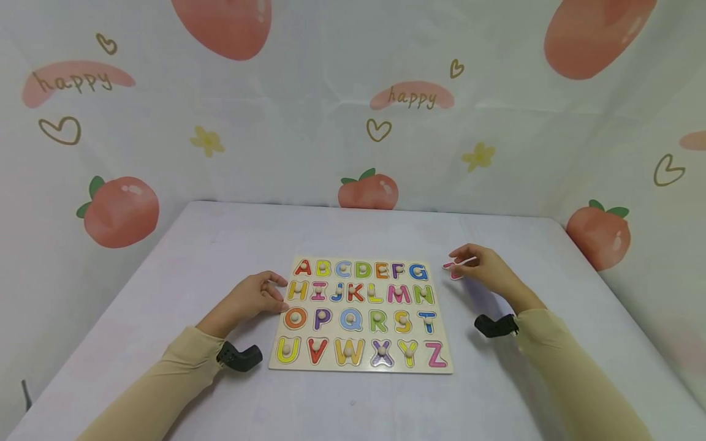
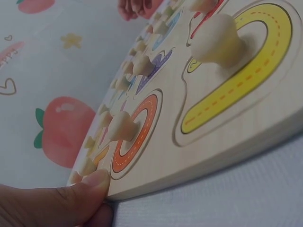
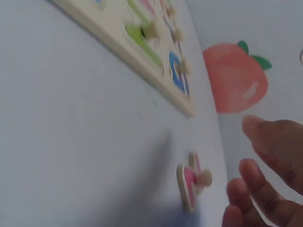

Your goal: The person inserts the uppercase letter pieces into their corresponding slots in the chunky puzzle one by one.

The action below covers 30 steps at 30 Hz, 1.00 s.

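A wooden alphabet puzzle board (image 1: pixel 361 364) lies flat, with coloured knobbed letters in its recesses. My left hand (image 1: pixel 250 300) holds the board's left edge; in the left wrist view, the thumb (image 2: pixel 92 182) lies on the rim near the orange O (image 2: pixel 151 113), with a finger below it. Beyond the board's right edge, my right hand (image 1: pixel 485 269) hovers by a loose pink letter piece (image 1: pixel 455 272). The right wrist view shows this piece (image 3: pixel 187 182) on the table, its knob sideways to the camera, apart from the spread thumb and loosely bent fingers. The pink Z (image 1: pixel 435 354) on the board bears no knob.
A white-covered table (image 1: pixel 353 410) carries the board and the loose piece. Behind it hangs a pale backdrop (image 1: pixel 309 135) printed with peaches, hearts and flowers. Black wrist straps with cameras (image 1: pixel 239 357) sit on both sleeves.
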Available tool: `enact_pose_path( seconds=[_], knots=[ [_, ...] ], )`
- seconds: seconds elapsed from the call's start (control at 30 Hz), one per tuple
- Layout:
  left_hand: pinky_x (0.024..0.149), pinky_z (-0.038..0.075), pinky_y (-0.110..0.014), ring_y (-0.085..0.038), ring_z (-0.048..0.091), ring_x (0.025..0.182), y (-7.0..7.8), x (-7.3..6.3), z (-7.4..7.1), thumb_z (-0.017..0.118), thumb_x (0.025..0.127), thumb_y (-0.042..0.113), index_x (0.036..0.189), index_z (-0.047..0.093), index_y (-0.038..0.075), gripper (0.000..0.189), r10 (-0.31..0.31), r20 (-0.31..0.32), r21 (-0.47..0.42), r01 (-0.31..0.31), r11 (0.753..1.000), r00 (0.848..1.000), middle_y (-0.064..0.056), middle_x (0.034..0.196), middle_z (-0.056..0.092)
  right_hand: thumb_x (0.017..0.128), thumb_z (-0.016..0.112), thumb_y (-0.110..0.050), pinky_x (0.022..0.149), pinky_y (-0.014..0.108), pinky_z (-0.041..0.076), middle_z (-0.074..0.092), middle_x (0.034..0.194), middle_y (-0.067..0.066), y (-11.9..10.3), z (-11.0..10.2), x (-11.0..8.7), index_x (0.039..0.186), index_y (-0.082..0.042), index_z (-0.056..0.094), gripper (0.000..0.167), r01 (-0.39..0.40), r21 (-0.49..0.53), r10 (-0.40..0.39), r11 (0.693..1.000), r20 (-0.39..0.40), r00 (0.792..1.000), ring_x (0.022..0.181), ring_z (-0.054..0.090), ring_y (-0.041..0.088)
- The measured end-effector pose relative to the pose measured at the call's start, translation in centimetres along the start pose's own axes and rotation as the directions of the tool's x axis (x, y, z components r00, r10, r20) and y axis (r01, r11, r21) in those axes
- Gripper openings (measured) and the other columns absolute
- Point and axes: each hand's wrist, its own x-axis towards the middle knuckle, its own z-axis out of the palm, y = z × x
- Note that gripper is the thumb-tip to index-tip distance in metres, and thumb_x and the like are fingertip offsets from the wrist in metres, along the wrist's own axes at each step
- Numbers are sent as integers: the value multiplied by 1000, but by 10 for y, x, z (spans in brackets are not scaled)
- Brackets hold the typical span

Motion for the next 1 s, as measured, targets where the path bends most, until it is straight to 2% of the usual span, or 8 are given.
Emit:
enact_pose_path(
  seconds=[0.13,0.23,0.37,0.53,0.8,1.0],
  knots=[
    [72,42,-29,-18,56,78,0,0,1,80,77,13,122,54,-1,54,-6,-5,4,6,1000,1000,-7,86,66,89,69,-20,83,31,46,59,116,18,11,-2,10,123,0,58,41,-34,-16,35,999,42,999,106,60,30],
    [72,42,-29,-17,57,78,-1,1,1,80,76,12,122,54,0,54,-5,-7,3,5,1000,1000,-7,86,66,87,70,-21,84,32,45,61,113,17,18,-3,16,121,0,59,41,-30,-33,32,999,61,998,107,59,32],
    [71,43,-29,-17,57,77,0,0,1,80,76,11,121,54,0,53,-6,-8,-5,6,1000,1000,-7,86,66,86,71,-20,81,31,42,63,105,13,24,-2,22,116,0,62,37,-22,-47,26,999,79,997,100,57,27],
    [71,44,-29,-17,57,77,1,-1,1,80,76,9,121,54,-1,53,-8,-10,-15,7,1000,1000,-7,86,66,86,72,-18,76,28,41,61,97,7,27,-1,26,113,1,63,34,-56,-45,60,997,81,995,90,52,20],
    [71,44,-29,-17,57,77,1,-1,1,80,76,9,121,54,-1,53,-8,-7,-14,8,1000,1000,-7,85,66,88,70,-18,71,27,42,66,90,5,28,0,27,106,0,65,26,-87,-64,92,994,78,993,82,53,17],
    [71,44,-28,-16,57,76,1,-1,1,79,76,10,122,53,-1,53,-12,-8,-12,12,1000,1000,-7,86,66,87,71,-22,72,30,42,66,90,4,14,0,14,103,-5,67,24,-111,-81,115,990,48,992,84,55,19]
  ],
)
